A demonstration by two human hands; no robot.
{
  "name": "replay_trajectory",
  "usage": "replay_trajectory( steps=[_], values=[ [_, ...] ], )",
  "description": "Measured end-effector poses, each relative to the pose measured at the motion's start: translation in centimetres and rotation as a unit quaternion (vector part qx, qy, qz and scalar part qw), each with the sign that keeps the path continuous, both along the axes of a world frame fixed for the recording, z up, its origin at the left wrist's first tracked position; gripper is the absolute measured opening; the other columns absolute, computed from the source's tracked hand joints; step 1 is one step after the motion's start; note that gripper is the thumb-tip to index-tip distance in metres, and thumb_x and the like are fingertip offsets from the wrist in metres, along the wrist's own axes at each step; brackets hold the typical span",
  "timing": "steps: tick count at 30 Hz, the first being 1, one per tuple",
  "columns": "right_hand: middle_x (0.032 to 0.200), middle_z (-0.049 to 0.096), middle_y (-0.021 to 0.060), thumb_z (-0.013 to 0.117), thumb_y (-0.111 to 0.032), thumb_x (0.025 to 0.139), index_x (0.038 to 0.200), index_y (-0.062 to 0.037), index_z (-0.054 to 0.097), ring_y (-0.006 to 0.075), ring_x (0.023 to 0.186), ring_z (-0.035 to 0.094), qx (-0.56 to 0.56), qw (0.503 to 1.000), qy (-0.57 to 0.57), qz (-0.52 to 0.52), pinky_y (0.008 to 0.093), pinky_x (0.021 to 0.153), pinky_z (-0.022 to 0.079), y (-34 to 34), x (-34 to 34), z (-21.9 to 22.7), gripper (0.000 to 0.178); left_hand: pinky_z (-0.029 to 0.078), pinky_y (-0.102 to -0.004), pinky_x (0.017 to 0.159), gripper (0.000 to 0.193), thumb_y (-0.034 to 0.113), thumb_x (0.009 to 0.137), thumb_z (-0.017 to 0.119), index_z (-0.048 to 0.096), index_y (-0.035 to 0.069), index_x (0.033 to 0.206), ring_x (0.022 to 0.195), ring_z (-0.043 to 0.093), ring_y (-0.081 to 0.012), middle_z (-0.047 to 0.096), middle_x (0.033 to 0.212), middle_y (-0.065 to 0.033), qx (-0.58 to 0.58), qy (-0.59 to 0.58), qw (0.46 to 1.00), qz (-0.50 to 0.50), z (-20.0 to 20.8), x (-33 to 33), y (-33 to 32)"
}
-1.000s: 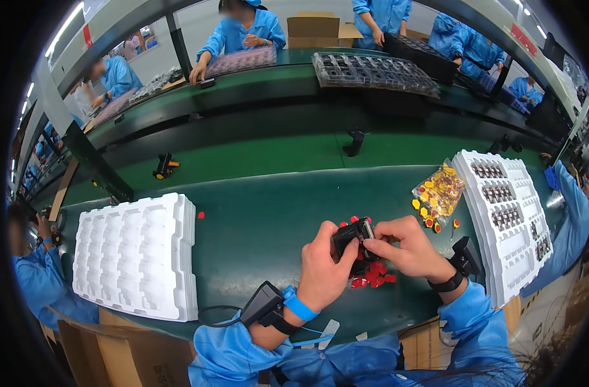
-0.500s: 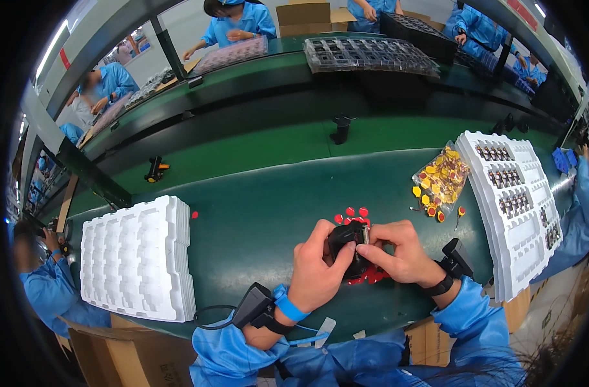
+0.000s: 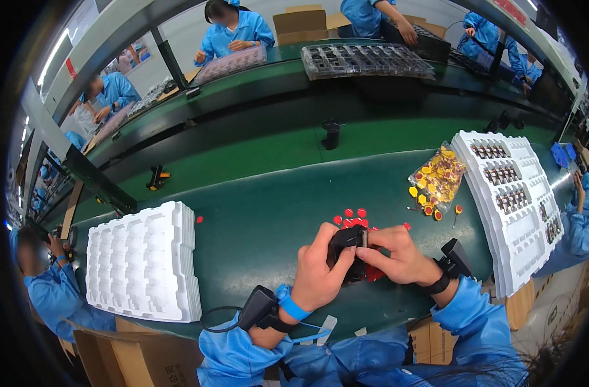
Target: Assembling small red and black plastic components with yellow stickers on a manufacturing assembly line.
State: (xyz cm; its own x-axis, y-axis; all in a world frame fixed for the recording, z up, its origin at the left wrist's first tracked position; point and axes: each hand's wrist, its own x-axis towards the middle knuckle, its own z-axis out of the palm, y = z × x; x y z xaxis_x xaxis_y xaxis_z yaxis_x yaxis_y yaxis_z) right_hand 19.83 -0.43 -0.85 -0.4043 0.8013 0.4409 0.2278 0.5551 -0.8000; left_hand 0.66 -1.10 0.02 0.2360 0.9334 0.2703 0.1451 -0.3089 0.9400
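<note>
Nearest, lower left: 1 open cardboard box [image 3: 146,355] below table level. 2 black wrist units, 1 per wrist: left unit [image 3: 259,306], right unit [image 3: 457,258]. 1 blue wristband [image 3: 291,303], left wrist only.

Both hands on 1 black device [image 3: 347,240], held over the near-middle of the green table [image 3: 262,213]. Left hand [image 3: 315,274]: fingers clamped round its left side, thumb on the near face. Right hand [image 3: 401,258]: thumb and fingers pinched on its right side, by 1 silvery strip [image 3: 364,238]. Contact points partly hidden.

Red discs [image 3: 348,223] under and just beyond the device; hands cover some, no full count. 2 strays: 1 just past the right hand, 1 beside the left tray stack.

2 white tray stacks. Left stack [image 3: 139,258]: top tray's pockets bare. Right stack [image 3: 517,256]: metal parts in 3 groups down its left column, more lower right.

1 clear bag [image 3: 444,171] of yellow-and-red parts, several spilled at its near end, 1 lying apart to the right.

Belt beyond: 1 black-and-yellow device [image 3: 156,178] left, 1 black upright piece [image 3: 331,137] mid, dark cluster [image 3: 504,122] right, count unclear.

Far bench: 1 clear tray pack [image 3: 365,61], 1 pinkish tray [image 3: 233,64], at least 3 co-workers in blue.
</note>
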Motion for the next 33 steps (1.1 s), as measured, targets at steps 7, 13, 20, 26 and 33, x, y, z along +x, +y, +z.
replay_trajectory(
  steps=[7,13,20,26,33],
  values=[
    [0.061,0.050,0.0157,0.062,-0.008,0.092,0.074,0.0009,0.050,0.0360,0.054,0.051,0.048,0.996,-0.075,0.000,0.0431,0.051,0.036,-0.7,0.1,1.3,0.023,0.042,-0.0258,0.053,0.016,0.008,0.088,0.068,0.053,0.002,0.090,0.058,0.053,-0.0086,0.057,0.066,-0.0052,0.029,0.011,0.999,0.020,0.5,0.2,-0.2],
    [0.064,0.049,0.0166,0.059,-0.004,0.093,0.075,0.0014,0.048,0.0362,0.057,0.052,0.067,0.993,-0.091,-0.030,0.0448,0.053,0.038,-1.3,-0.6,1.4,0.022,0.044,-0.0266,0.053,0.017,0.007,0.086,0.069,0.053,0.002,0.087,0.058,0.056,-0.0087,0.058,0.065,-0.0063,0.049,0.016,0.996,0.067,0.4,0.3,-0.3],
    [0.063,0.051,0.0158,0.060,-0.004,0.092,0.077,0.0019,0.052,0.0340,0.054,0.052,0.057,0.995,-0.072,-0.031,0.0427,0.051,0.038,-1.6,-1.2,1.5,0.019,0.043,-0.0264,0.053,0.017,0.008,0.085,0.070,0.055,0.001,0.090,0.056,0.056,-0.0101,0.058,0.065,-0.0058,0.044,0.031,0.997,0.062,0.6,-0.4,-0.5],
    [0.059,0.056,0.0148,0.067,-0.005,0.086,0.077,0.0034,0.061,0.0283,0.048,0.056,0.045,0.995,-0.033,-0.083,0.0361,0.046,0.040,-1.4,-1.0,1.3,0.013,0.041,-0.0256,0.051,0.018,0.009,0.089,0.065,0.053,0.000,0.099,0.055,0.056,-0.0093,0.059,0.067,-0.0055,0.070,0.015,0.997,-0.016,-0.2,-0.2,-0.4],
    [0.060,0.059,0.0122,0.069,-0.008,0.082,0.074,0.0016,0.062,0.0204,0.051,0.060,-0.001,0.994,-0.021,-0.105,0.0310,0.048,0.041,-1.6,-0.6,1.8,0.014,0.039,-0.0245,0.050,0.017,0.010,0.091,0.064,0.053,0.000,0.099,0.055,0.052,-0.0075,0.059,0.068,-0.0045,0.056,-0.024,0.997,-0.036,0.2,0.2,-0.4]
  ],
)
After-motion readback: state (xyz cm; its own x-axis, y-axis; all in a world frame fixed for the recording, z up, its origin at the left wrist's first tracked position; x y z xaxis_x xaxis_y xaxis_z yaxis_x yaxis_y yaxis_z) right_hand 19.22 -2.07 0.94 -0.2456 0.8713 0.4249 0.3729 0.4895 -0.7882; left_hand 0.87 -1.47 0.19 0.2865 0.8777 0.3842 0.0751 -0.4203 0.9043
